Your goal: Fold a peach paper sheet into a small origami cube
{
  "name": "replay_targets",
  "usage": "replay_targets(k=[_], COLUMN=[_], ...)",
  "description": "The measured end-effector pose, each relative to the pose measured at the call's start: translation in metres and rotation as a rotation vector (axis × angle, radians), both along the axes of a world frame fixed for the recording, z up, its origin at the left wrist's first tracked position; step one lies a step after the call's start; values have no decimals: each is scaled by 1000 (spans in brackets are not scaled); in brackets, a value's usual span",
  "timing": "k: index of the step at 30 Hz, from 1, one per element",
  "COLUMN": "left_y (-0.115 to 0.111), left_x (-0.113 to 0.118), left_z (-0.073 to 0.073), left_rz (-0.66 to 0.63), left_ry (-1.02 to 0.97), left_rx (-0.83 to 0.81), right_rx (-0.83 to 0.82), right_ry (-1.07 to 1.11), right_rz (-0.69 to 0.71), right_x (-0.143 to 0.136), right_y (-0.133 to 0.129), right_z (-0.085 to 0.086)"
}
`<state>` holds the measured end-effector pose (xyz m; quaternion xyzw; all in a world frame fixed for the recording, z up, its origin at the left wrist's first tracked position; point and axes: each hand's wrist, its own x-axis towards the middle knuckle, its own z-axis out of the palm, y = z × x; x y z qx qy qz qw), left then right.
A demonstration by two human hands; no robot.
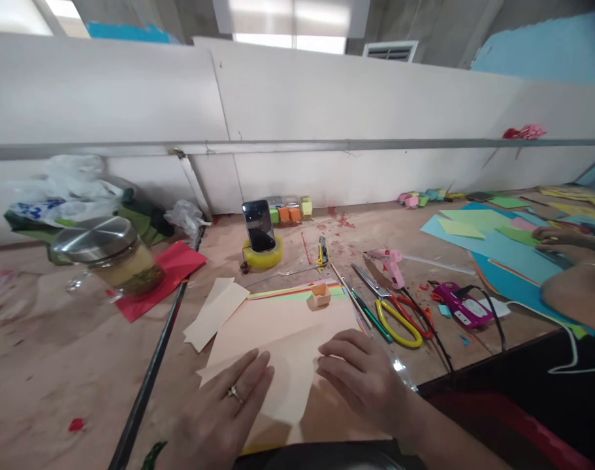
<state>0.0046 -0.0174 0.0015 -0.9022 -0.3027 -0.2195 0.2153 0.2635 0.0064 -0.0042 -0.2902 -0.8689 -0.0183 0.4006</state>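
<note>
A pale peach sheet of paper (pixel 287 372) lies on a stack of coloured paper (pixel 248 326) in front of me. My left hand (pixel 233 391) rests on its left part, fingers stretched out flat, a ring on one finger. At its right edge is my right hand (pixel 356 372), fingers slightly bent with the tips at the paper; whether they pinch it I cannot tell. A small open peach paper box (pixel 321 295) sits at the top of the stack. Cut peach paper strips (pixel 216 310) lie to the left.
Scissors (pixel 390 307), a green pen (pixel 373 316), a box cutter (pixel 322 251) and a pink glue gun (pixel 392 264) lie right. A phone (pixel 258 225) stands in a tape roll (pixel 265 254). A glass tea jar (pixel 115 258) stands left, a purple power strip (pixel 461 305) and another person's hand (pixel 566 241) right.
</note>
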Motion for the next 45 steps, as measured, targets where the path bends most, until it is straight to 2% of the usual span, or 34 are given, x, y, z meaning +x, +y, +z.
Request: replay_targets(k=[2,6,11,17,20,22,27,32,38,41,45], left_y=[1,4,10,15,16,15,15,9,4,6,10], left_x=[4,9,6,7,8,8,7,9,18,21,23], left_z=[-9,-25,-21,-25,-29,-29,-27,-25,-18,-14,-8], left_rz=[38,128,171,409,407,375,290,163,188,204,291], left_ry=[-49,-226,-380,-514,-656,-714,-704,-599,-582,-518,-421], left_rx=[-85,-458,-753,-972,-1081,-1136,-1100,-967,-779,-816,-983], right_rx=[-5,-94,-157,-255,-344,-345,-239,-210,-241,-209,-183], right_ry=[20,35,49,97,128,121,68,18,60,46,37], right_rz=[-30,12,70,26,26,18,42,47,36,30,29], right_x=[-3,-7,-11,-16,-14,-13,-14,-16,-13,-12,-11], right_y=[0,-9,-14,-5,-4,-4,-1,-1,-6,-8,-9], right_z=[-4,-11,-22,-43,-44,-42,-44,-46,-35,-33,-34])
